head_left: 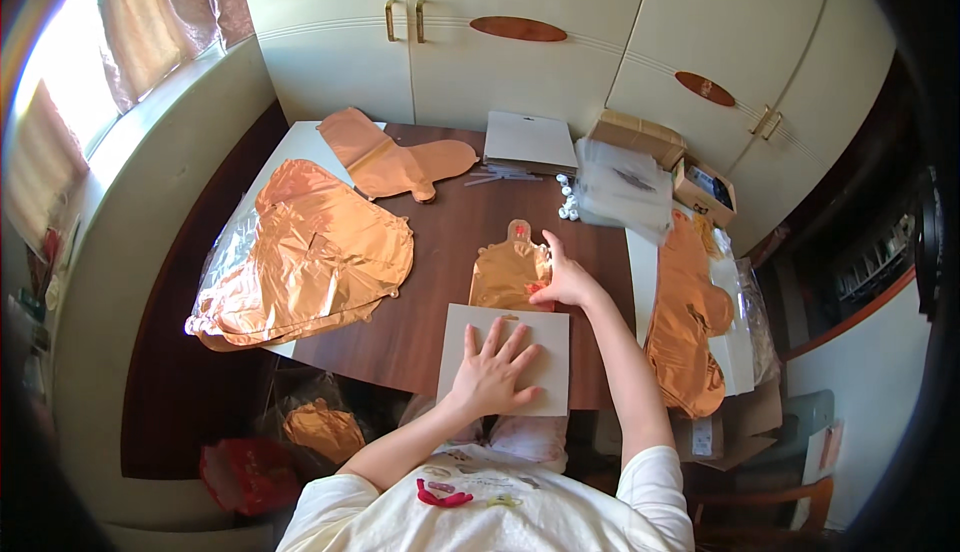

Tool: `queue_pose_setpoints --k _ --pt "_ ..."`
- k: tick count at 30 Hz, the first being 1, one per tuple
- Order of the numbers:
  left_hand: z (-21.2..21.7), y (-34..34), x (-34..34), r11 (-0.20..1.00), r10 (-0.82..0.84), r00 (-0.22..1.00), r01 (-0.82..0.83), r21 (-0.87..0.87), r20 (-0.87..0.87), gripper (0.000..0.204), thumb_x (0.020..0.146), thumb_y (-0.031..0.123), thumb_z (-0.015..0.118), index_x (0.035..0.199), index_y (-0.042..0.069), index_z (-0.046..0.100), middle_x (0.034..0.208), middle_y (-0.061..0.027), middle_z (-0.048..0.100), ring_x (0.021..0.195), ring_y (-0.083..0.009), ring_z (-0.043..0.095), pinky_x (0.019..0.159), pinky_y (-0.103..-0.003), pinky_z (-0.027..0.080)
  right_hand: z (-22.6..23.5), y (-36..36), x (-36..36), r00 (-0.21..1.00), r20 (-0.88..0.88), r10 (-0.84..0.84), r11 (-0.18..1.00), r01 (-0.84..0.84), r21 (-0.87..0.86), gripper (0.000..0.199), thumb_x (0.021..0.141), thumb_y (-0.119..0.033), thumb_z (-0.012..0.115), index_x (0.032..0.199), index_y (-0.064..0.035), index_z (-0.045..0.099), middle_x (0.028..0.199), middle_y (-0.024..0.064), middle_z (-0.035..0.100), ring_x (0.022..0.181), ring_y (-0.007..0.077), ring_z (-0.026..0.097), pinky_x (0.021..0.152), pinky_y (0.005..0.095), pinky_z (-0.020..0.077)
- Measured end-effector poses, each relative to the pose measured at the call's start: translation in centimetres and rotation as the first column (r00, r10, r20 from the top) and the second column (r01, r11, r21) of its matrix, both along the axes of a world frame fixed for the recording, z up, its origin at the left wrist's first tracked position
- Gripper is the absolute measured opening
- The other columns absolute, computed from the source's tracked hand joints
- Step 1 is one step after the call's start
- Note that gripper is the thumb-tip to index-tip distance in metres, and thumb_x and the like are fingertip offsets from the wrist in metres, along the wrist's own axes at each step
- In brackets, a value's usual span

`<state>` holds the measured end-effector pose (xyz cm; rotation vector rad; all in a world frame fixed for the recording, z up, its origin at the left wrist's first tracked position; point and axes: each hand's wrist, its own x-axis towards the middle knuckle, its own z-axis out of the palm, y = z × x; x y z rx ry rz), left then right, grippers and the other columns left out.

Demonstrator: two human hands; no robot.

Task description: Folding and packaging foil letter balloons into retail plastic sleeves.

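My left hand (493, 369) lies flat with fingers spread on a white square card (553, 364) at the table's front edge. From under the card's far edge sticks a flat orange-gold foil balloon (505, 274), with a narrow tab at its far end and small red marks. At the balloon's right edge is my right hand (570, 277), its thumb and forefinger apart. The thumb side touches or nearly touches the foil by a red mark. How far the balloon runs beneath the card is hidden.
Large flat foil balloons (310, 262) lie stacked at the left, with a smaller foil piece (400, 157) behind. Toward the back stand a stack of white cards (528, 140), small white pieces (567, 197) and clear bags (625, 187). More foil (682, 322) lies right.
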<state>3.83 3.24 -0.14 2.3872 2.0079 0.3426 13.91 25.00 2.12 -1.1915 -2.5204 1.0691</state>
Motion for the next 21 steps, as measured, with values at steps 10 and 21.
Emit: queue_pose_setpoints --k 10,21 --pt "0.0 -0.4 0.1 1.000 -0.010 1.000 0.010 0.017 0.013 0.066 0.079 0.062 0.049 0.133 0.025 0.046 0.144 -0.0089 0.036 0.134 -0.0370 0.026 0.098 -0.069 0.021 -0.6 -0.9 0.7 0.999 -0.038 0.004 0.999 -0.002 0.048 0.121 0.056 -0.014 0.084 0.146 -0.0129 0.002 0.131 0.0272 0.045 0.119 0.0386 0.049 0.099 0.0412 0.0409" --pt "-0.1 -0.5 0.1 1.000 -0.006 1.000 0.006 0.029 0.003 0.067 0.079 0.063 0.048 0.134 0.025 0.045 0.144 -0.0087 0.036 0.135 -0.0364 0.026 0.099 -0.069 0.020 -1.9 -1.7 2.3 0.988 -0.151 -0.021 0.969 -0.017 -0.247 0.036 0.072 -0.016 0.074 0.100 0.0006 0.060 0.092 0.0136 0.065 0.084 0.0178 0.062 0.075 0.0327 0.0490"
